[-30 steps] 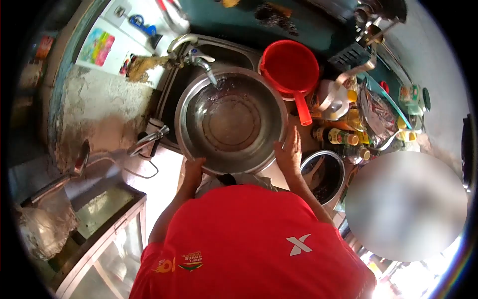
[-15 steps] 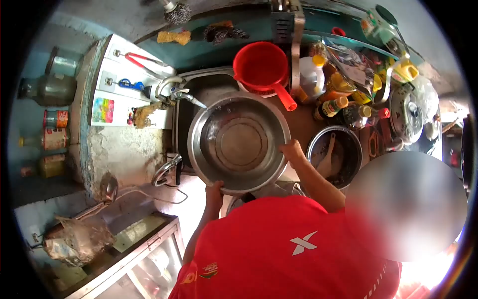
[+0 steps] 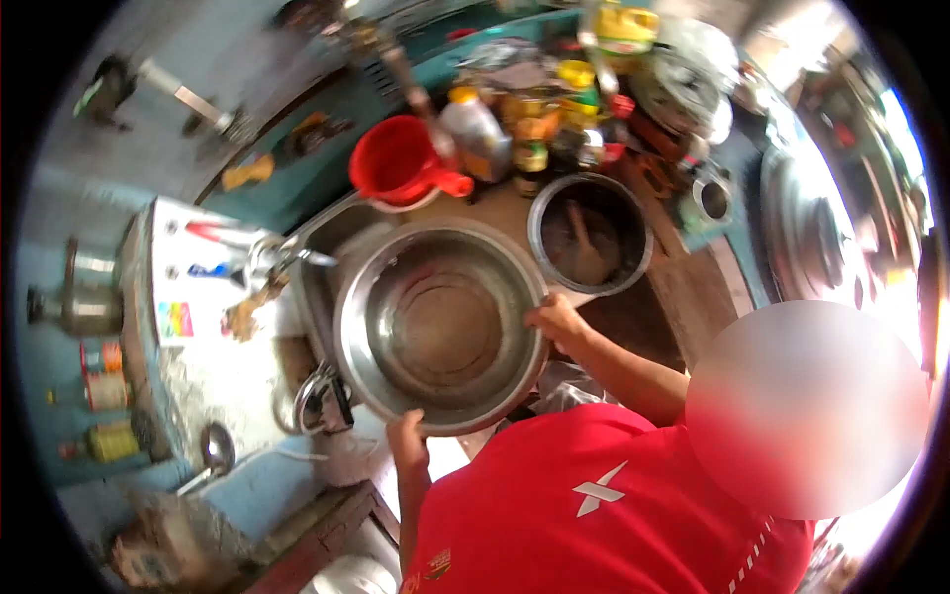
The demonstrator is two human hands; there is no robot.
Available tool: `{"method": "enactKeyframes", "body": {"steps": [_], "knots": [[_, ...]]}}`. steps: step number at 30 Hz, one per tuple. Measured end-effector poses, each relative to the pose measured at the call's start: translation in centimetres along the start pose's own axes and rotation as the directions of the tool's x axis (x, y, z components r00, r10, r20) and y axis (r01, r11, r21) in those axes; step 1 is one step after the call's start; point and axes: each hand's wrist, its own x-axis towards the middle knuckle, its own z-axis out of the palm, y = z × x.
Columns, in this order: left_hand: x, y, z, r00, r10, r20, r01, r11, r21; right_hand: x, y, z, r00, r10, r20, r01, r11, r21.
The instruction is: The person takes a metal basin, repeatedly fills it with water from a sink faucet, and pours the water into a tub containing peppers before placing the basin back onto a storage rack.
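A wide metal basin [image 3: 450, 332] is held level in front of my red shirt, over the edge of the sink [image 3: 315, 233]. My left hand [image 3: 407, 436] grips its near rim at the lower left. On the opposite side, my right hand [image 3: 559, 321] is closed on the right rim. The basin looks to have nothing but a ring mark on its bottom, though blur hides detail. Just beyond the right hand stands a dark pot [image 3: 554, 238] with a wooden spatula [image 3: 582, 243] in it. A red plastic dipper [image 3: 396, 163] rests behind the basin.
Several bottles [image 3: 529, 148] crowd the back of the counter. To the right are a metal mug [image 3: 712, 198] and large round lids [image 3: 821, 233]. The faucet [image 3: 312, 257] juts out left of the basin. A ladle [image 3: 217, 447] hangs at the lower left.
My view has turned rightward, so the surroundings shift and tilt, and more of the right side shows. The basin remains in both hands and now sits nearer the pot's lower left.
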Motion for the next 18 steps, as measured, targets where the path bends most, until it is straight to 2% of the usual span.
{"method": "enactKeyframes", "body": {"steps": [1,2,4,5,6,7,8,9,12,14,16,17,18], "knots": [[0.9,2.6,-1.2,0.999,-0.003,0.035,0.002,1.0,0.031,-2.3,-0.9,-0.3,1.0,-0.01,-0.016,0.009,0.999,-0.043],[0.5,2.3,-1.4,0.998,-0.015,0.053,0.014,1.0,0.004,-4.0,-1.4,-0.9,0.999,-0.023,-0.031,0.02,0.996,-0.085],[-0.3,1.8,-1.9,0.995,-0.037,0.09,0.042,0.998,-0.048,-6.0,-0.7,-2.2,0.999,-0.022,-0.044,0.021,1.0,-0.021],[-0.6,2.5,-2.1,0.974,-0.208,0.094,0.223,0.956,-0.191,-6.4,-0.1,-2.6,0.998,-0.026,-0.065,0.026,1.0,0.0],[-0.5,3.0,-1.9,0.952,-0.279,0.124,0.302,0.919,-0.254,-7.3,0.4,-3.7,0.998,0.035,-0.052,-0.037,0.999,-0.033],[0.0,4.3,-1.9,0.925,-0.348,0.154,0.38,0.871,-0.313,-8.7,0.1,-4.3,0.997,-0.033,-0.072,0.032,0.999,-0.016],[1.1,7.2,-1.9,0.803,-0.575,0.157,0.563,0.645,-0.517,-9.8,0.2,-5.0,0.991,-0.1,-0.09,0.1,0.995,-0.005],[2.0,9.8,-1.8,0.615,-0.757,0.219,0.656,0.337,-0.676,-10.9,0.2,-5.8,0.988,-0.106,-0.113,0.108,0.994,0.015],[2.8,15.3,-0.8,0.656,-0.728,0.198,0.644,0.404,-0.649,-13.1,1.4,-8.5,0.982,-0.16,-0.102,0.171,0.978,0.117],[2.6,17.1,0.1,0.676,-0.701,0.23,0.653,0.424,-0.628,-14.0,3.0,-10.8,0.967,-0.189,-0.173,0.227,0.944,0.239],[1.7,16.7,1.5,0.665,-0.677,0.315,0.699,0.415,-0.582,-16.7,3.3,-13.3,0.93,-0.247,-0.272,0.318,0.912,0.258],[0.6,17.2,1.7,0.889,-0.384,0.251,0.447,0.845,-0.292,-20.0,2.1,-15.1,0.94,-0.196,-0.279,0.262,0.94,0.22],[-0.2,18.4,2.2,0.954,0.003,0.299,-0.012,1.0,0.028,-19.8,3.9,-16.8,0.933,-0.177,-0.313,0.234,0.96,0.156]]}}
